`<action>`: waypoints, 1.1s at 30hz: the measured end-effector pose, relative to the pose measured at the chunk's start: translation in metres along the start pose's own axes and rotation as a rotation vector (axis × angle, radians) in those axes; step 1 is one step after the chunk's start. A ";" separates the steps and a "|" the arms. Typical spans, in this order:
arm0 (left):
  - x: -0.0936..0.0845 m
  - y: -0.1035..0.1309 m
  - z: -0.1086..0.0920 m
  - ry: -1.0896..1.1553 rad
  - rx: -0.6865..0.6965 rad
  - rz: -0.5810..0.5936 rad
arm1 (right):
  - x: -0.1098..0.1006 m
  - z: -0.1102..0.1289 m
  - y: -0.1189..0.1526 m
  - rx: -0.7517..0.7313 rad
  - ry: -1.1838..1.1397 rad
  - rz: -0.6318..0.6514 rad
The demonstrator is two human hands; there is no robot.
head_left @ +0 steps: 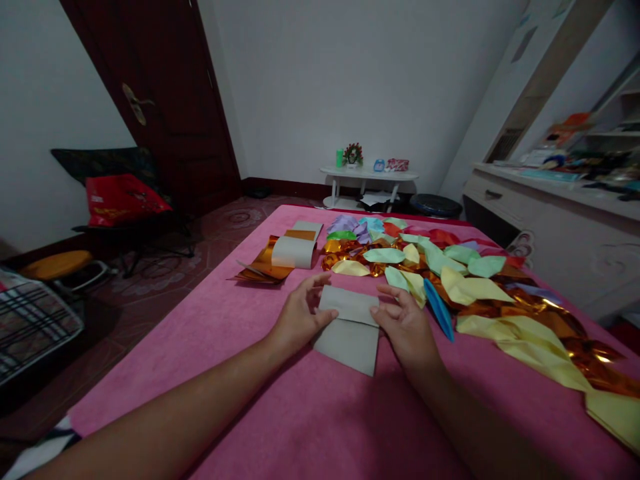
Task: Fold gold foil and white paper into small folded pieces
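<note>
A grey sheet of paper (350, 340) lies on the pink cloth (260, 400), its far part folded over toward me. My left hand (303, 313) pinches the left end of the fold, thumb on top. At the right end, my right hand (406, 327) holds the fold between thumb and fingers. Beyond my left hand rests a loose stack of copper-coloured and grey sheets (280, 260), the top one curled. A blue folded paper piece (439, 310) lies just right of my right hand.
Many folded papers, yellow (473, 288), green (435, 257) and shiny copper (525, 320), cover the table's right side. Behind the table is a low white table (370, 175). A chair with a red bag (125, 200) stands left; a white cabinet (550, 233) stands right.
</note>
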State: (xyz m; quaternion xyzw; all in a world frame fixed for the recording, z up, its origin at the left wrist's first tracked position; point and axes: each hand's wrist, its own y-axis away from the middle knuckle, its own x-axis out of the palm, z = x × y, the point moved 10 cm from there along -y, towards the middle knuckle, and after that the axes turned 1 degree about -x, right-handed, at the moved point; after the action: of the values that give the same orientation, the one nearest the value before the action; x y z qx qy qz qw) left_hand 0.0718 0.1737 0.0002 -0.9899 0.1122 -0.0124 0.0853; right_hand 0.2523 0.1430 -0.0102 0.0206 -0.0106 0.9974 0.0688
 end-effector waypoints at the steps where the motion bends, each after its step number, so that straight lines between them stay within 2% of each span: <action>1: -0.001 0.001 -0.003 -0.097 0.041 -0.004 | 0.000 0.000 0.000 -0.009 0.067 0.004; 5: 0.003 0.009 -0.026 -0.532 0.269 -0.002 | 0.002 0.015 0.001 -0.194 0.555 0.018; 7: 0.005 0.013 -0.037 -0.699 0.348 -0.014 | 0.005 0.030 0.006 -0.333 0.820 -0.002; 9: 0.008 0.015 -0.044 -0.815 0.394 0.002 | 0.011 0.045 0.013 -0.473 0.983 -0.013; 11: 0.019 0.015 -0.044 -0.879 0.430 0.115 | 0.019 0.056 0.019 -0.587 1.069 0.003; 13: 0.032 0.018 -0.041 -0.874 0.461 0.296 | 0.028 0.058 0.022 -0.645 1.107 0.085; 15: 0.039 0.020 -0.038 -0.813 0.470 0.439 | 0.036 0.051 0.021 -0.624 1.107 0.231; 19: 0.036 0.018 -0.036 -0.683 0.397 0.622 | 0.034 0.036 0.020 -0.421 1.053 0.452; 22: 0.030 0.018 -0.033 -0.597 0.319 0.741 | 0.038 0.042 0.036 -0.442 1.013 0.608; 27: 0.023 0.014 -0.028 -0.516 0.262 0.746 | 0.041 0.051 0.043 -0.495 1.100 0.531; 33: 0.024 0.010 -0.024 -0.429 0.192 0.630 | 0.039 0.048 0.025 -0.346 0.916 0.468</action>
State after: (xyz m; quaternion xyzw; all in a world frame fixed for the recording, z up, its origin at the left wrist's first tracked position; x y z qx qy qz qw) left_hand 0.0917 0.1549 0.0225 -0.8746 0.3886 0.2111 0.1988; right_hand 0.2121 0.1223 0.0394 -0.4308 -0.1480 0.8766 -0.1550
